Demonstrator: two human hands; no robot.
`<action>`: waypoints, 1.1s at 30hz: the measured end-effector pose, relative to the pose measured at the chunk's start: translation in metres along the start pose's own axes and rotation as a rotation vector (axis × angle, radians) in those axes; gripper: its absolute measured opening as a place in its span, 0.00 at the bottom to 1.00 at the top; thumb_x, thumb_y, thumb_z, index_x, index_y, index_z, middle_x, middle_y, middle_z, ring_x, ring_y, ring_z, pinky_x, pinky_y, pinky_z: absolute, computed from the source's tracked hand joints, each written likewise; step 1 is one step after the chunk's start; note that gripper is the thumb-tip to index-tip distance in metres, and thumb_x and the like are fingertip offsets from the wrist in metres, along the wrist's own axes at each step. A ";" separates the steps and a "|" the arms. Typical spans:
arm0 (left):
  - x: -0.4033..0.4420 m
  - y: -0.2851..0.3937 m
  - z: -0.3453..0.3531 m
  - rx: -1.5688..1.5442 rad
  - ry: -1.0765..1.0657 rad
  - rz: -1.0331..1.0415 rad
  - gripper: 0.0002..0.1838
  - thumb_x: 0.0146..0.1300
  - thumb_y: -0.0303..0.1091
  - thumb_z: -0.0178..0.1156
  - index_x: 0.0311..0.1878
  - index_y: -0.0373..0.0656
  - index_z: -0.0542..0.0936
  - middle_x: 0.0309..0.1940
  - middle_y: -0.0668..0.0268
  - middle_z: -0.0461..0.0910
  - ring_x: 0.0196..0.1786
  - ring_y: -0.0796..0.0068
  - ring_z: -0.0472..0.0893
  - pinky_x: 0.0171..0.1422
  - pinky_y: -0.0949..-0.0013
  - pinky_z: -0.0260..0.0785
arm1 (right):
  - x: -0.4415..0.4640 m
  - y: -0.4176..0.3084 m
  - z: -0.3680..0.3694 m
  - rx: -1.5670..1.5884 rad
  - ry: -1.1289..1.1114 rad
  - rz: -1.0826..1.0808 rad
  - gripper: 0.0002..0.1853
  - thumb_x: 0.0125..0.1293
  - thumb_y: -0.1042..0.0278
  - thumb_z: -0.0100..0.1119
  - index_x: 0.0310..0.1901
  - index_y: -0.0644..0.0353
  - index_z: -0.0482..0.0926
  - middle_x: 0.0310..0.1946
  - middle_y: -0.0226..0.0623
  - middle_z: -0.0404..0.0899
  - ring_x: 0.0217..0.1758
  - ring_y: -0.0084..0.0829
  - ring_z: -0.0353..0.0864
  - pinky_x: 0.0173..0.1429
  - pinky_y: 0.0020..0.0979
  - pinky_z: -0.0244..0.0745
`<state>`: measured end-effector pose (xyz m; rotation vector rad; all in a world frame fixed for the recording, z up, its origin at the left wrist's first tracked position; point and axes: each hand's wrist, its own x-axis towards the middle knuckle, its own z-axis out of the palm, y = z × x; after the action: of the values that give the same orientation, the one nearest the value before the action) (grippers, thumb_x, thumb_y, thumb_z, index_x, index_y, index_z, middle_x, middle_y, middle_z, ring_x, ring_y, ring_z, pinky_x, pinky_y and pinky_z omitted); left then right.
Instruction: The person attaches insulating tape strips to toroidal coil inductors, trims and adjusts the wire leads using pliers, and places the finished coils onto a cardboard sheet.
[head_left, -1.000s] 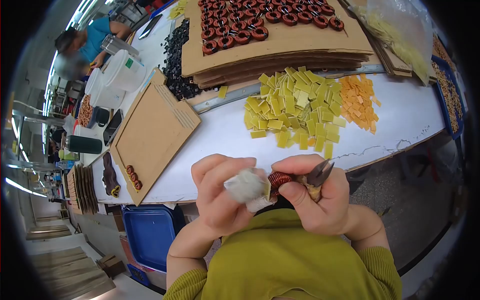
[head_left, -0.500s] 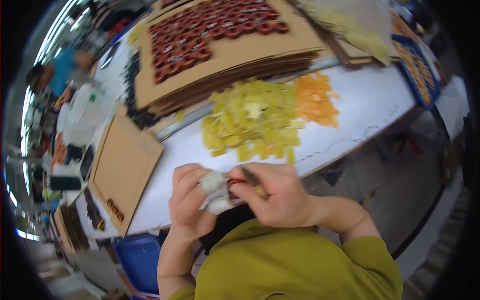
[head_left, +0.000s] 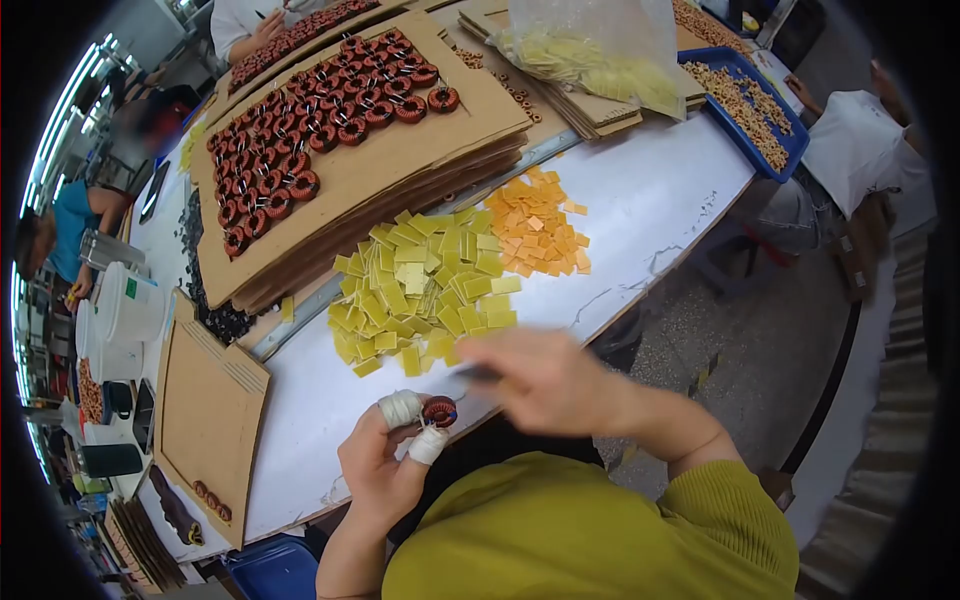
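Note:
My left hand (head_left: 378,462) pinches a small ring coil (head_left: 439,411) wound with red-brown wire. White tape wraps the thumb and a fingertip on either side of the coil. To the right and a little above, my right hand (head_left: 545,385) is closed round a dark tool (head_left: 476,374), smeared by motion, apart from the coil. Just beyond both hands lies a heap of flat yellow pieces (head_left: 410,290), beside a smaller heap of orange pieces (head_left: 538,225).
Stacked cardboard sheets (head_left: 370,195) carry rows of wound coils (head_left: 300,140). A cardboard tray (head_left: 215,410) at left holds several coils. A blue tray (head_left: 745,105) of small rings stands at back right. White buckets (head_left: 130,305) and other people are around the table.
My right hand has drawn away from the coil to the right with the tool. My left hand keeps the coil, which now shows plainly. The camera view has shifted.

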<state>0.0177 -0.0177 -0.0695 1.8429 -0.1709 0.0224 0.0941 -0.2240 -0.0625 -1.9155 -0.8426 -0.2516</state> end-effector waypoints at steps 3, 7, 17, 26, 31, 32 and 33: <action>0.002 0.009 0.001 -0.539 0.076 -0.274 0.20 0.60 0.17 0.57 0.55 0.36 0.67 0.43 0.59 0.76 0.46 0.69 0.78 0.52 0.62 0.76 | -0.001 0.035 -0.056 -0.512 0.127 0.099 0.15 0.47 0.84 0.54 0.39 0.62 0.79 0.31 0.44 0.79 0.35 0.44 0.78 0.40 0.37 0.75; 0.004 0.004 -0.008 -0.613 -0.017 -0.456 0.18 0.62 0.16 0.53 0.56 0.35 0.68 0.42 0.59 0.75 0.43 0.69 0.79 0.48 0.66 0.76 | -0.012 0.064 -0.088 -0.551 0.002 0.256 0.11 0.49 0.77 0.63 0.37 0.64 0.79 0.33 0.43 0.77 0.38 0.43 0.77 0.42 0.36 0.72; 0.003 0.014 -0.015 -0.697 -0.035 -0.503 0.22 0.60 0.20 0.59 0.58 0.34 0.69 0.47 0.58 0.77 0.51 0.69 0.77 0.56 0.66 0.74 | 0.004 0.069 -0.066 -0.522 -0.029 0.249 0.11 0.50 0.79 0.63 0.36 0.66 0.74 0.29 0.44 0.73 0.35 0.46 0.74 0.39 0.37 0.70; -0.003 0.026 -0.019 -0.801 0.206 -0.404 0.27 0.52 0.15 0.64 0.56 0.36 0.67 0.44 0.55 0.77 0.49 0.66 0.78 0.51 0.59 0.77 | 0.015 0.030 -0.029 0.110 0.287 0.355 0.07 0.60 0.82 0.56 0.40 0.65 0.75 0.34 0.37 0.76 0.34 0.23 0.73 0.39 0.24 0.69; -0.009 0.034 -0.014 -0.743 0.167 -0.259 0.28 0.54 0.16 0.64 0.58 0.34 0.67 0.48 0.58 0.77 0.50 0.73 0.78 0.53 0.69 0.74 | 0.029 -0.025 0.011 0.652 -0.024 0.191 0.06 0.62 0.83 0.55 0.40 0.64 0.74 0.35 0.36 0.77 0.36 0.23 0.74 0.41 0.23 0.69; -0.011 0.036 -0.012 -0.712 0.185 -0.235 0.28 0.53 0.17 0.65 0.58 0.34 0.68 0.48 0.59 0.77 0.50 0.74 0.78 0.53 0.70 0.74 | 0.031 -0.028 0.017 0.684 -0.078 0.107 0.06 0.62 0.83 0.55 0.40 0.64 0.74 0.35 0.37 0.77 0.36 0.23 0.74 0.42 0.23 0.69; -0.012 0.037 -0.012 -0.675 0.204 -0.203 0.28 0.53 0.18 0.65 0.58 0.34 0.68 0.48 0.60 0.77 0.50 0.74 0.78 0.52 0.71 0.74 | 0.032 -0.030 0.022 0.716 -0.085 0.106 0.06 0.62 0.83 0.55 0.40 0.64 0.73 0.35 0.37 0.77 0.37 0.24 0.75 0.42 0.24 0.70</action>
<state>0.0018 -0.0148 -0.0319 1.1668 0.1411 0.0090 0.0939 -0.1827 -0.0363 -1.2941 -0.7504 0.1829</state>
